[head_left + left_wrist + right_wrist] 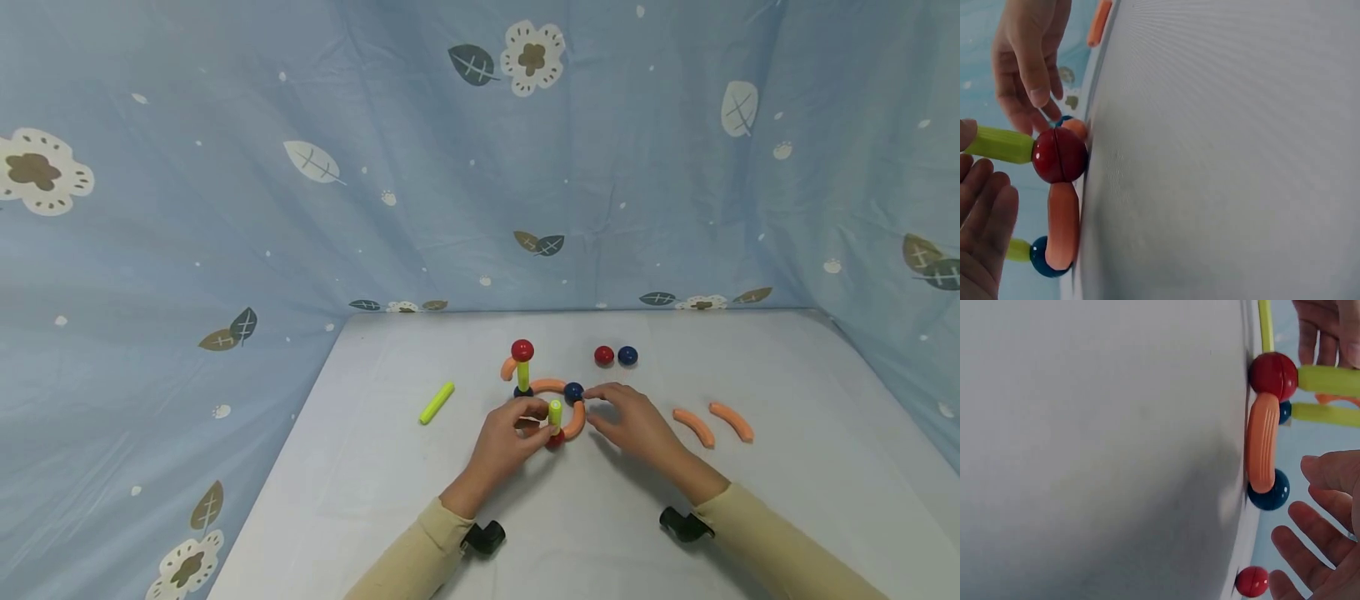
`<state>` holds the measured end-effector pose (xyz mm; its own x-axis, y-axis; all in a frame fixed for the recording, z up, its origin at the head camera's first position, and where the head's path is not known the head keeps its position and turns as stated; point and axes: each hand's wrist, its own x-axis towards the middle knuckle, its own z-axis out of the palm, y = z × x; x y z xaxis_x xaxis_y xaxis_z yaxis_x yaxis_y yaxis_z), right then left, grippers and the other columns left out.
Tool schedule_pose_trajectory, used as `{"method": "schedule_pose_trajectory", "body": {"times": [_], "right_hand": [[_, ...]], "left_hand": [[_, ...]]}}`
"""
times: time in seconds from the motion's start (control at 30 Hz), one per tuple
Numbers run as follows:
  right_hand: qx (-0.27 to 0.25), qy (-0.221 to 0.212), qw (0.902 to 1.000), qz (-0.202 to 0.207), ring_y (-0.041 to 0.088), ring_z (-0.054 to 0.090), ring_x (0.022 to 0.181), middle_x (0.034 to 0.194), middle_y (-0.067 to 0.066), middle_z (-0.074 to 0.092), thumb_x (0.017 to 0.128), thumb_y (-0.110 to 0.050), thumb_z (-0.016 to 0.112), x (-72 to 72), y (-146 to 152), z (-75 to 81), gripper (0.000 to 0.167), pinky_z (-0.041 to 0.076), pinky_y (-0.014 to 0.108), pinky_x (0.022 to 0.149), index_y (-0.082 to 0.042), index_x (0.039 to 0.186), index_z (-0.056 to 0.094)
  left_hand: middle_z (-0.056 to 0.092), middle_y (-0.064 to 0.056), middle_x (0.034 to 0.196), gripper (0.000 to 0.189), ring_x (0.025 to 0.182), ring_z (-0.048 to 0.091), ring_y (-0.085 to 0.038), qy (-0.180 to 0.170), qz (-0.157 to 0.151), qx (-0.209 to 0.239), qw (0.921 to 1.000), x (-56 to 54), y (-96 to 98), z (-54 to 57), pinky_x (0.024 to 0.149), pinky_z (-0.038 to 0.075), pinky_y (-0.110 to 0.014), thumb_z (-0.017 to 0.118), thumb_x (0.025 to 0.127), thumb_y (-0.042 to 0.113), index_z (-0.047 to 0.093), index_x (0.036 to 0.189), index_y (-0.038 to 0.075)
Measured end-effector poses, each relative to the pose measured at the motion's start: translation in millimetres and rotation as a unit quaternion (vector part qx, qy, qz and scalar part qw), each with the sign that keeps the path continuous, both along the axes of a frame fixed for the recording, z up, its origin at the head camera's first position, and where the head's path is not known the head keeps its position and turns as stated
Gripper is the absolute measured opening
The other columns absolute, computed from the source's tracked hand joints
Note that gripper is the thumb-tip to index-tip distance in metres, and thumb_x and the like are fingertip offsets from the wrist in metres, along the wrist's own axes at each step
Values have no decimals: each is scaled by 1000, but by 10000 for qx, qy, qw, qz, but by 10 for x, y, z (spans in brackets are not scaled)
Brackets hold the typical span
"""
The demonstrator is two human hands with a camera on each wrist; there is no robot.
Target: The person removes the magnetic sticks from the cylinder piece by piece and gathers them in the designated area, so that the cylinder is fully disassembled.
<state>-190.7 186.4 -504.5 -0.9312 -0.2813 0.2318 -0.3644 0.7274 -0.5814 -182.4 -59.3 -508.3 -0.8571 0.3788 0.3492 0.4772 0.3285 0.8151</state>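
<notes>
My left hand (pixel 507 437) pinches an upright yellow-green rod (pixel 555 412) whose lower end stands in a red ball (pixel 1060 155). That ball belongs to a ring of orange curved rods (pixel 1263 444) and dark blue balls on the table. Behind the left fingers, a second upright yellow-green rod (pixel 523 375) rises from a blue ball (pixel 522 392) and carries a red ball (pixel 522 350) on top. On the ring's right side, my right hand (pixel 633 421) has its fingers spread and loosely bent, holding nothing, with fingertips right by another blue ball (pixel 573 392).
A loose yellow-green rod (pixel 437 403) lies to the left. Two orange curved rods (pixel 693 427) lie at the right. Farther back are a loose red ball (pixel 603 356) and a blue ball (pixel 627 356). A patterned blue cloth (pixel 480 167) hangs behind the white table (pixel 360 500).
</notes>
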Motion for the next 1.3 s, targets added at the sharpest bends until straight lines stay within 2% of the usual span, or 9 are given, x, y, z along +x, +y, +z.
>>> {"method": "schedule_pose_trajectory", "body": {"times": [0.1, 0.27, 0.47, 0.6, 0.77, 0.9, 1.07, 1.3], "right_hand": [[-48, -24, 10000, 1, 30, 63, 115, 123, 8, 68, 90, -12, 78, 50, -26, 7, 35, 53, 52, 95, -9, 124, 70], [-137, -90, 9999, -4, 27, 65, 110, 119, 5, 68, 89, -12, 79, 124, -78, 19, 36, 55, 50, 92, -10, 124, 70], [-226, -156, 9996, 67, 24, 65, 105, 116, 2, 70, 88, -11, 80, 192, -134, 41, 38, 56, 48, 91, -11, 124, 69], [-436, -145, 9988, 187, 24, 67, 103, 113, 3, 70, 88, -10, 80, 220, -181, 44, 40, 56, 47, 91, -10, 125, 68], [-784, -169, 9961, 362, 22, 68, 99, 112, 5, 71, 88, -11, 80, 243, -266, 57, 38, 58, 46, 87, -9, 124, 67], [-873, -219, 9950, 422, 18, 68, 97, 112, 4, 70, 89, -13, 80, 241, -329, 57, 36, 58, 43, 87, -10, 122, 67], [-901, -273, 9950, 346, 15, 67, 95, 108, 1, 70, 89, -15, 80, 238, -387, 64, 33, 58, 42, 86, -12, 120, 67], [-964, -261, 9947, 232, 12, 67, 93, 104, -8, 69, 90, -16, 79, 229, -429, 53, 26, 58, 40, 84, -15, 114, 68]], "left_hand": [[71, -2, 112, 28, 103, 69, -24, 96, 25, -204, 9997, -5, -48, -33, 88, 59, -35, 79, 91, 15, 68, 117, 11], [71, 3, 114, 33, 107, 64, -15, 281, 306, -1083, 9933, -11, -124, -51, 95, 54, -34, 80, 90, 22, 70, 119, 10], [68, 5, 122, 40, 119, 58, -15, 90, 461, -1704, 9842, -10, -179, -82, 104, 49, -37, 82, 88, 30, 72, 123, 15], [67, 5, 127, 43, 122, 56, -16, 84, 438, -1810, 9825, -23, -188, -107, 106, 47, -38, 83, 87, 32, 71, 125, 17], [70, 6, 116, 38, 117, 58, -16, 339, 383, -1925, 9800, -52, -164, -121, 103, 48, -39, 84, 86, 32, 74, 119, 17], [72, 6, 109, 35, 116, 59, -18, 573, 409, -2027, 9767, -66, -130, -126, 102, 47, -41, 85, 85, 33, 75, 115, 17], [72, 9, 109, 34, 118, 57, -17, 709, 474, -2120, 9735, -72, -100, -139, 102, 46, -44, 85, 84, 34, 76, 113, 20], [74, 10, 101, 30, 113, 59, -14, 1048, 429, -2002, 9732, -88, -76, -162, 98, 48, -40, 88, 81, 29, 78, 108, 19]]}}
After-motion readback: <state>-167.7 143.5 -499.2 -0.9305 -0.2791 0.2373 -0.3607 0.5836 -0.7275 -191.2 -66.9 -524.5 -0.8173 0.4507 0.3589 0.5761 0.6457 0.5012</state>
